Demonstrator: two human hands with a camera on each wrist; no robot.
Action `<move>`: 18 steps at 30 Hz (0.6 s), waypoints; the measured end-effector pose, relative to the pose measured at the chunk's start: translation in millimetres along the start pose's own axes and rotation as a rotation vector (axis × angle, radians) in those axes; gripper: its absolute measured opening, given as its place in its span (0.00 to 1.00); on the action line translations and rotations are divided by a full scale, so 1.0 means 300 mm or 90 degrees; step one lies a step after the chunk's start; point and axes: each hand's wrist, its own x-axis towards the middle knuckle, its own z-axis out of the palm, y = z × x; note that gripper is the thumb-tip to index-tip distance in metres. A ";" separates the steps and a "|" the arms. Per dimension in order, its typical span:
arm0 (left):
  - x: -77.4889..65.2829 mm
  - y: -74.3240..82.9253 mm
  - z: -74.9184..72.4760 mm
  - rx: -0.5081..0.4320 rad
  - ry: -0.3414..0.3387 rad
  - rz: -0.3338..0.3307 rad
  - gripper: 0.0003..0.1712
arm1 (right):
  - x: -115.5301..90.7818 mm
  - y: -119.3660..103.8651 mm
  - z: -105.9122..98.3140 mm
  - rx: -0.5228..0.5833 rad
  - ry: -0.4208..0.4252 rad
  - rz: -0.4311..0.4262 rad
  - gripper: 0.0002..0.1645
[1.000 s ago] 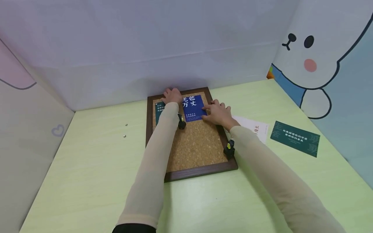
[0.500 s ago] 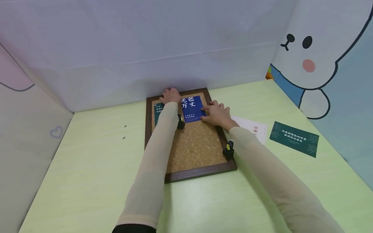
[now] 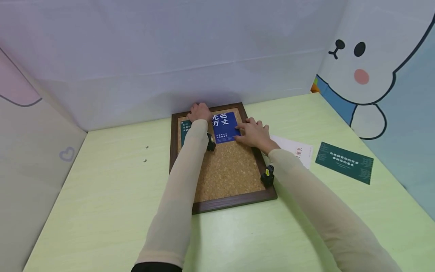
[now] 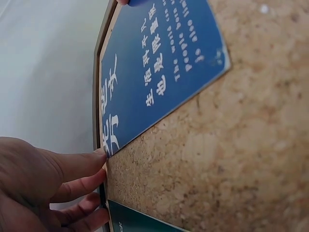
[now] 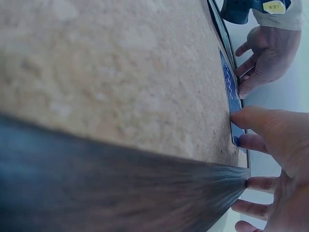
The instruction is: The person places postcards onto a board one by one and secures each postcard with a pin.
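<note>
A cork board (image 3: 231, 170) in a dark wooden frame lies on the table against the back wall. Across its upper right lies a blue card (image 3: 225, 132) with white lettering. My left hand (image 3: 199, 112) reaches over the board's top edge; in the left wrist view its thumb presses the blue card's top corner, and whatever lies under the thumb is hidden. My right hand (image 3: 255, 134) touches the card's right edge with thumb and index finger, its other fingers spread over the frame. A green card (image 3: 185, 128) at the board's upper left is partly covered by my left arm.
Right of the board, a white card (image 3: 302, 151) with red lettering lies partly under my right arm. Beyond it is another green card (image 3: 344, 162). Two small silver round pieces, a rear one (image 3: 147, 147) and a nearer one (image 3: 144, 160), sit on the table to the left.
Both hands keep nearly the same places on the blue card. The whole head view shifts very slightly; cards and board stay where they are.
</note>
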 end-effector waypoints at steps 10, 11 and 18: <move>-0.003 -0.010 -0.008 -0.012 0.006 0.018 0.15 | -0.001 -0.001 0.000 -0.002 0.007 -0.004 0.32; 0.000 -0.010 -0.007 -0.015 0.006 0.018 0.15 | 0.000 0.000 0.000 -0.001 0.007 -0.003 0.32; 0.034 -0.008 0.010 -0.005 0.005 0.005 0.20 | -0.006 0.005 -0.002 -0.017 0.004 -0.004 0.32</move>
